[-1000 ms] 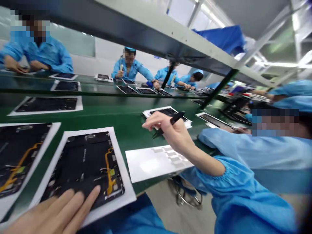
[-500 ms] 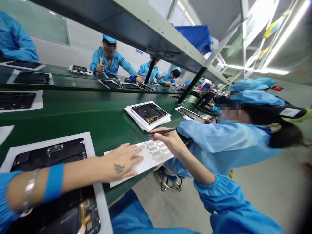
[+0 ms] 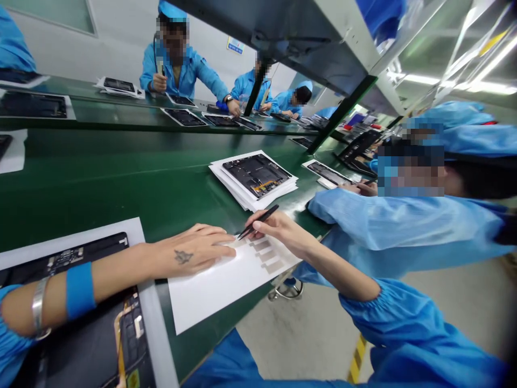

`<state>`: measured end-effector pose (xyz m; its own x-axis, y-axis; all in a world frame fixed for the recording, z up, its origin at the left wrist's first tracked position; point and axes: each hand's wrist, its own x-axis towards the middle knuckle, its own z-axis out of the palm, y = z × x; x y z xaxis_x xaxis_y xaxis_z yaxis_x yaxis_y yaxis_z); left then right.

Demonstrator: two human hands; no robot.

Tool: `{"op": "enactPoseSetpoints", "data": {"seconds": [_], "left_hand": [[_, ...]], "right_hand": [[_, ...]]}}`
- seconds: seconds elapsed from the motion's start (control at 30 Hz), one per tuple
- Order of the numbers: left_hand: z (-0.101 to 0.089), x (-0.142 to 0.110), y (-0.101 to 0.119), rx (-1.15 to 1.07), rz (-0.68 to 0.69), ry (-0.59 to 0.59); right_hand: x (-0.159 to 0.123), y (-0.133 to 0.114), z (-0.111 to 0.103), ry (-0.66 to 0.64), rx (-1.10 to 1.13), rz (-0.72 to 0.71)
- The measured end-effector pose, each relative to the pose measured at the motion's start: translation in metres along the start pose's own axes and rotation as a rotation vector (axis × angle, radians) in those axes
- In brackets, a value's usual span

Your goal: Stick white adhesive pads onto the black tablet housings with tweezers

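My right hand (image 3: 278, 229) is closed around black tweezers (image 3: 260, 220), held like a pen. Their tips point down to the left at a white sheet (image 3: 210, 296) that carries several greyish adhesive pieces (image 3: 269, 253) in rows. Flat on the sheet's upper left lies my left hand (image 3: 197, 250), fingers stretched toward the tweezer tips. Whether the tips grip a piece is too small to tell. Beneath my left forearm is a black tablet housing (image 3: 89, 345) with an orange flex cable (image 3: 120, 339), resting on white paper.
A tablet housing (image 3: 256, 175) tops a paper stack behind my right hand. Close on the right sits a co-worker in blue (image 3: 375, 221). Overhead runs a shelf (image 3: 307, 43) with a green post (image 3: 343, 113). More co-workers and housings line the far bench.
My left hand has flattened, its fingers closer together. The tweezers have come down to the sheet beside its fingertips. The camera view has shifted.
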<state>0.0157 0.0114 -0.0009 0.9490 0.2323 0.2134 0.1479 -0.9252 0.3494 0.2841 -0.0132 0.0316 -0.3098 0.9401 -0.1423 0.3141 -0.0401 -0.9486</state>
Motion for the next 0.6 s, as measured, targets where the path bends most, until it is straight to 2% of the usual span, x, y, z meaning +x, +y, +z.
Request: {"op": "enactPoseSetpoints", "data": {"seconds": [0.17,0.4,0.6], "left_hand": [[-0.002,0.001,-0.003,-0.004,-0.02,-0.046],[-0.002,0.003,-0.005,0.037,-0.003,-0.047],[-0.008,0.005,-0.003,0.03,0.008,-0.051]], "right_hand": [[0.007,0.0,-0.001,-0.012,-0.024,0.05],[0.016,-0.01,0.001,-0.079,-0.055,0.112],[0.018,-0.012,-0.005,-0.058,-0.085,0.135]]}}
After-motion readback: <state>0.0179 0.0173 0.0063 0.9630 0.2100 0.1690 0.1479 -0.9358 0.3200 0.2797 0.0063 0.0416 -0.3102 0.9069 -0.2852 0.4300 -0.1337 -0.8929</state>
